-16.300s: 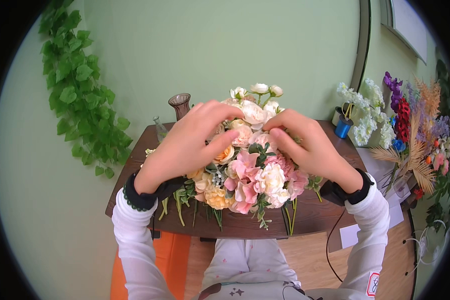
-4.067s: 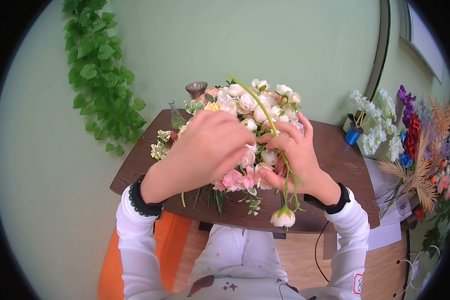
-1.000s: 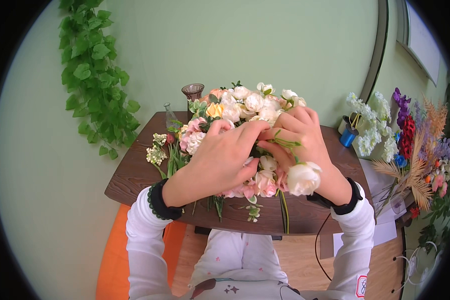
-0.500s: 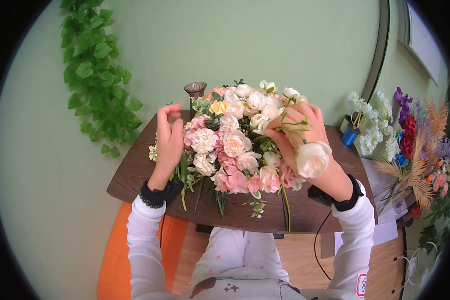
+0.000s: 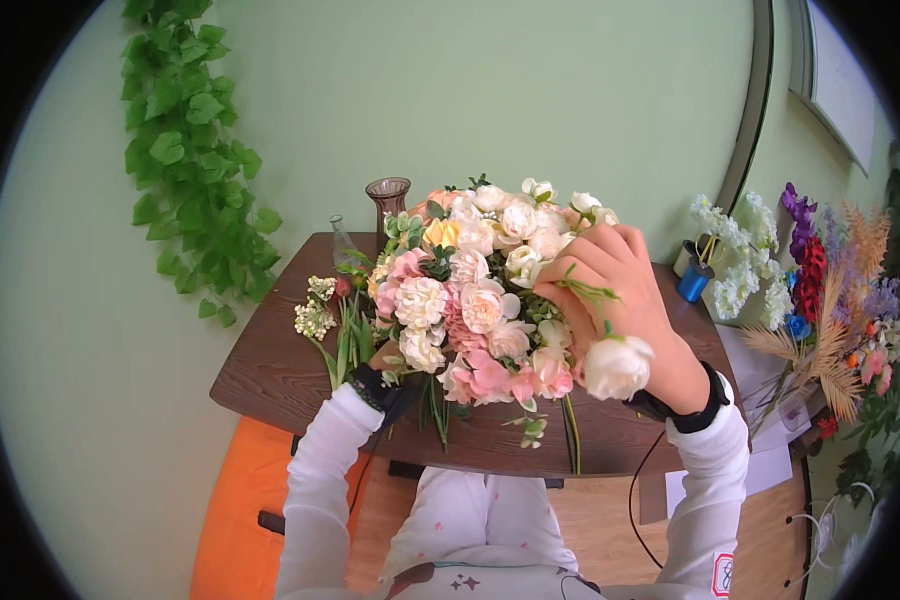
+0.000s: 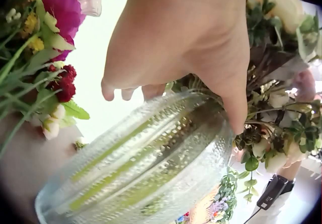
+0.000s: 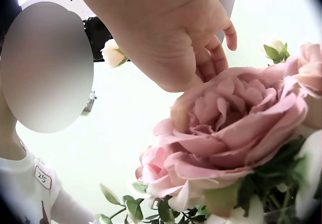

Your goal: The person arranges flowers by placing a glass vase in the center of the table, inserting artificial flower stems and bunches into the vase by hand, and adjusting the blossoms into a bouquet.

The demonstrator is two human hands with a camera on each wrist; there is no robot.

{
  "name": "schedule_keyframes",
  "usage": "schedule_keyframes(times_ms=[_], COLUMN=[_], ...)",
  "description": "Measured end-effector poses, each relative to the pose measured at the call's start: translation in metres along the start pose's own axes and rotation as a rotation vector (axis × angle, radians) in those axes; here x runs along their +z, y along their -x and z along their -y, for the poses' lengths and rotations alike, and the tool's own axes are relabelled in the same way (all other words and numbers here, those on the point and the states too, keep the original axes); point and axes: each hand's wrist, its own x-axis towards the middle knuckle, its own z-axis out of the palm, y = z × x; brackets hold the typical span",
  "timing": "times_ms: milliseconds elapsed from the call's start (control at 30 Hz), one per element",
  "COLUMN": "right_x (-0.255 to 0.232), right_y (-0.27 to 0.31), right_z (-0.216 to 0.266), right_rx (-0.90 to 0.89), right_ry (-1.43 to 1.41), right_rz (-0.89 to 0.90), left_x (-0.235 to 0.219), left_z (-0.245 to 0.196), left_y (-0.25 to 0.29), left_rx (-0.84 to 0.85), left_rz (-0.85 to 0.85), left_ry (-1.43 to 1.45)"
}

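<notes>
A full bouquet of artificial flowers (image 5: 470, 300) in pinks, whites and yellows stands over the table. Below the blooms my left hand (image 6: 186, 48) grips a ribbed clear glass vase (image 6: 146, 163) near its mouth, thumb on one side and fingers on the other. Green stems show through the glass. In the head view the flowers hide most of that hand. At the bouquet's right side my right hand (image 5: 620, 285) pinches a green stem, and a white rose (image 5: 618, 368) hangs below it. A large pink rose (image 7: 231, 118) lies close under this hand in the right wrist view.
Behind the bouquet stand a brownish glass vase (image 5: 388, 205) and a small clear bottle (image 5: 342, 240). White berry sprigs (image 5: 315, 312) lie on the table's (image 5: 270, 350) left. A blue spool (image 5: 694, 282) sits back right, near more flowers (image 5: 820, 270).
My left hand left the right hand's side, swung out left of the bouquet, then went down under the blooms onto the vase. The right hand stays at the right with the white rose's stem.
</notes>
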Motion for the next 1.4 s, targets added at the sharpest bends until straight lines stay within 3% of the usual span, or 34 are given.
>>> schedule_keyframes(times_ms=[100, 533, 633, 833, 900, 1100, 1300, 1400], right_x=[-0.002, 0.01, 0.001, -0.014, -0.016, -0.006, -0.001, -0.006], right_y=[-0.001, 0.009, 0.009, 0.013, 0.016, 0.016, 0.021, 0.021], right_z=[-0.003, -0.009, -0.01, -0.014, -0.013, -0.013, -0.011, -0.01], right_rx=[-0.017, 0.035, 0.122, 0.183, 0.275, 0.188, 0.212, 0.271], right_ry=[-0.004, 0.006, -0.064, -0.285, -0.433, -0.327, -0.184, -0.29], right_rz=[0.005, 0.082, 0.16, 0.112, 0.01, 0.037, 0.064, 0.034], left_x=[0.027, 0.037, 0.038, 0.042, 0.041, 0.044, 0.042, 0.043], left_z=[-0.009, -0.012, -0.014, -0.019, -0.019, -0.024, -0.027, -0.029], left_y=[-0.016, -0.004, -0.002, -0.006, -0.004, -0.006, 0.0, -0.001], left_rx=[0.007, 0.033, 0.035, 0.042, 0.044, 0.051, 0.054, 0.051], left_rz=[0.018, 0.095, 0.109, 0.135, 0.142, 0.176, 0.21, 0.229], left_ry=[-0.004, -0.039, -0.049, -0.065, -0.069, -0.093, -0.116, -0.122])
